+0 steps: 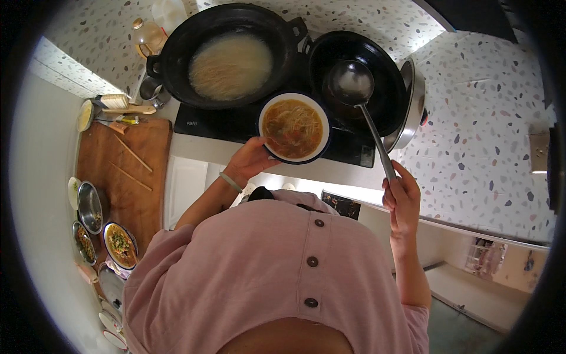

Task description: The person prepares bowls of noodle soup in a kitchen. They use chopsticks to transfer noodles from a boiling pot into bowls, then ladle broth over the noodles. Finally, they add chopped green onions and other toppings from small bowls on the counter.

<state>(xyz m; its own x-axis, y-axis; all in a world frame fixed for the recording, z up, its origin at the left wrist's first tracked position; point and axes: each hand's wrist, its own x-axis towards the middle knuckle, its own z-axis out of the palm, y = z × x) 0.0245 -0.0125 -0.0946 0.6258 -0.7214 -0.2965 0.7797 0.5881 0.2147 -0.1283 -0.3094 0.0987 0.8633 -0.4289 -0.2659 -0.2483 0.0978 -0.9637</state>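
Observation:
My left hand (250, 159) grips the lower left rim of a white bowl (326, 128) with a dark blue edge, over the front of the black cooktop. Noodles in orange-brown broth (292, 128) fill the bowl. In my right hand (402, 197) is the handle of a metal ladle (352, 83). The ladle's round head is over a black wok (325, 51) on the right, whose contents are mostly hidden in shadow. Behind the bowl, a larger black wok (177, 57) holds pale noodles in cloudy liquid (232, 66).
A wooden board (146, 137) on the left bears two chopsticks (132, 152), a metal bowl (89, 205) and a garnished bowl of food (120, 245). A brush (112, 101) and an oil bottle (148, 35) stand beyond. A metal lid or pan (409, 115) leans beside the right wok.

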